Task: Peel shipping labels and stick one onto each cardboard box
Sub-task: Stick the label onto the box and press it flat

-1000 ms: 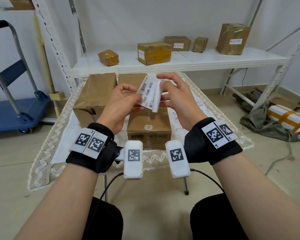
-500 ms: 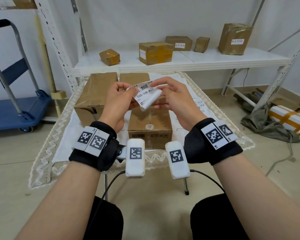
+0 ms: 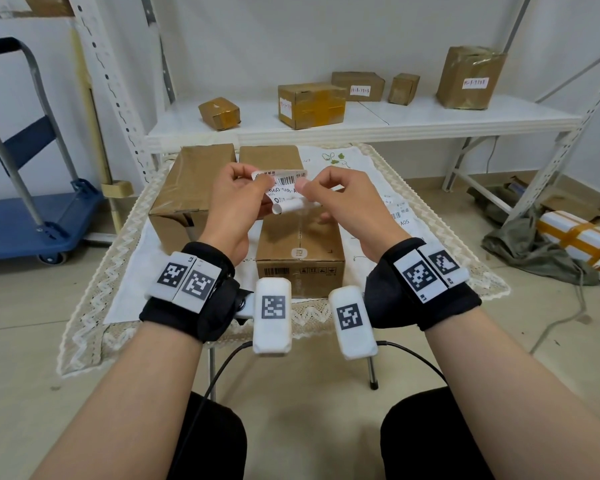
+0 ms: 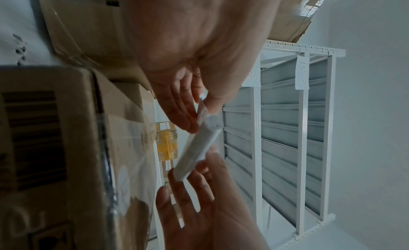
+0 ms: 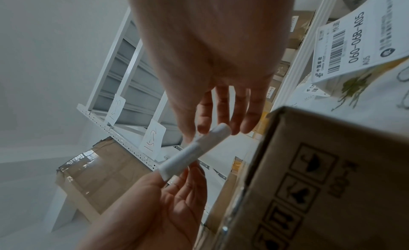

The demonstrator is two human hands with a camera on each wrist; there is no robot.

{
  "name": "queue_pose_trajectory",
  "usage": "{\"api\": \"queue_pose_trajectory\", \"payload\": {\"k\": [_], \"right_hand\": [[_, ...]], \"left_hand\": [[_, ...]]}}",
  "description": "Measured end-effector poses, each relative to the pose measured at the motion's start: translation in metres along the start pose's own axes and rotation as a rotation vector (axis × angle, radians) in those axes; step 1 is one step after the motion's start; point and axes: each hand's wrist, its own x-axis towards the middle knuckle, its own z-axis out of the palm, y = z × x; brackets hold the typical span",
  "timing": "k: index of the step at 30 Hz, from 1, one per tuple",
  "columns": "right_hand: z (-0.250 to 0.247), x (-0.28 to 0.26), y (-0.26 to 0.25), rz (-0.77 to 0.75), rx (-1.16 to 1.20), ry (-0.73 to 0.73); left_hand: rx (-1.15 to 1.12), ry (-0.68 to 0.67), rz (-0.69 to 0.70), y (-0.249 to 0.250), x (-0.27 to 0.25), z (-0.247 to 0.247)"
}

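Both hands hold one white shipping label [image 3: 284, 184] with a barcode, above the small cardboard box [image 3: 300, 245] at the table's front. My left hand [image 3: 264, 178] pinches its left end and my right hand [image 3: 302, 185] pinches its right end. The label's lower edge curls into a tight roll [image 3: 289, 206]. From below, the left wrist view shows that roll [image 4: 197, 148] between my left hand [image 4: 203, 105] and right hand [image 4: 194, 189]. The right wrist view shows the roll [image 5: 194, 152] under my right hand [image 5: 210, 129]. A larger box [image 3: 187, 192] and another box [image 3: 271, 155] stand behind.
Spare labels [image 3: 400, 216] lie on the lace-edged cloth [image 3: 125, 258] to the right of the boxes, one close in the right wrist view [image 5: 354, 44]. A white shelf [image 3: 395, 123] behind carries several taped boxes. A blue trolley [image 3: 32, 220] stands at left, floor clutter [image 3: 551, 233] at right.
The label has turned from upright to lying flat between the hands. The hands have drawn apart to its two ends, and its lower edge has rolled up.
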Motion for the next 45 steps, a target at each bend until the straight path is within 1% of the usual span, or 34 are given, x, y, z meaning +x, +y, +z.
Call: {"api": "queue_pose_trajectory", "payload": {"k": [8, 13, 23, 25, 30, 32, 37, 41, 45], "right_hand": [[-0.001, -0.004, -0.005, 0.013, -0.067, -0.082], [0.001, -0.005, -0.009, 0.037, -0.053, -0.058], [0.001, -0.004, -0.011, -0.039, -0.048, -0.022], [0.002, -0.005, -0.012, -0.079, -0.079, -0.028], [0.005, -0.004, -0.007, -0.232, -0.329, -0.102], [0.005, -0.003, -0.005, -0.297, -0.383, -0.126], [0.003, -0.001, -0.006, -0.459, -0.448, -0.116], [0.001, -0.001, -0.005, -0.492, -0.449, -0.106], [0.002, -0.003, -0.005, -0.577, -0.474, -0.117]], "left_hand": [[-0.023, 0.017, -0.022, -0.001, 0.001, 0.0], [-0.122, 0.084, -0.046, 0.001, 0.005, -0.003], [-0.151, 0.135, -0.103, -0.003, 0.01, -0.006], [-0.16, 0.137, -0.114, -0.004, 0.011, -0.007], [-0.17, 0.143, -0.133, -0.006, 0.016, -0.009], [-0.155, 0.148, -0.138, -0.008, 0.017, -0.008], [-0.172, 0.161, -0.136, -0.006, 0.017, -0.01], [-0.162, 0.141, -0.137, -0.005, 0.017, -0.013], [-0.15, 0.122, -0.129, -0.004, 0.015, -0.014]]}}
